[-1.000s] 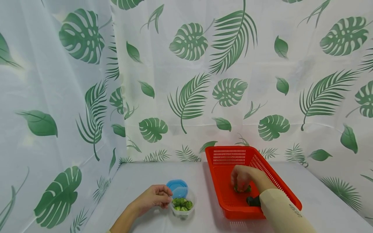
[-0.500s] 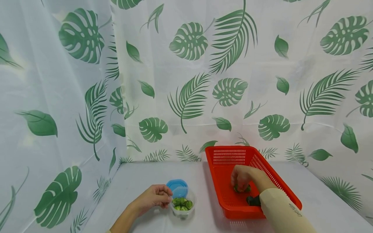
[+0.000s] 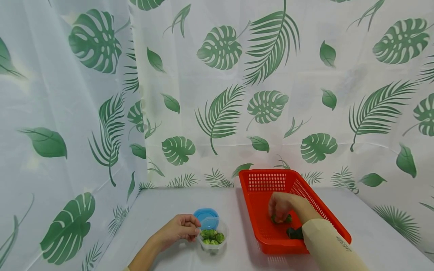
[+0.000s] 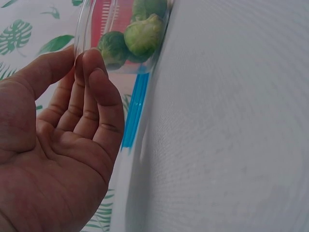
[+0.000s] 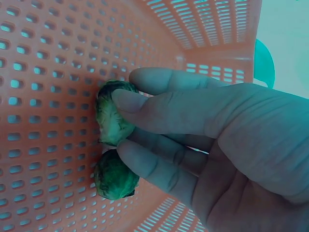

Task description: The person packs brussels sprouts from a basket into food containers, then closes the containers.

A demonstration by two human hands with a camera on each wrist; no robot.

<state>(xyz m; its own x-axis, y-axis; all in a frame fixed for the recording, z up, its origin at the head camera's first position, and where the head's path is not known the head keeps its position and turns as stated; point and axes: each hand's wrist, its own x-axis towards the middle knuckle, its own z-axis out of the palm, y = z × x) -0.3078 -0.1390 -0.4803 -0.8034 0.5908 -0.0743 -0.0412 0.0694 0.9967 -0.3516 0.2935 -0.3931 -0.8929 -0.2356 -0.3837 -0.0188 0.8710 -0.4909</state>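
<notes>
At the left of the table, my left hand (image 3: 181,230) pinches the rim of a small clear plastic tub (image 3: 211,250). Several green Brussels sprouts (image 3: 212,236) lie in it, and in the left wrist view the thumb and fingertips meet at the tub's edge. Over on the right, my right hand (image 3: 282,207) reaches down into a red perforated basket (image 3: 278,249). In the right wrist view its thumb and fingers hold a Brussels sprout (image 5: 112,118) close over the basket's floor. Another sprout (image 5: 116,176) sits right beside it, near a fingertip.
A blue round lid (image 3: 204,214) lies behind the clear tub. Inside the basket, by the right sleeve (image 3: 330,244), is a dark object (image 3: 294,233), partly covered. Leaf-printed white sheets (image 3: 223,124) stand behind and to the left of the white table (image 3: 169,201).
</notes>
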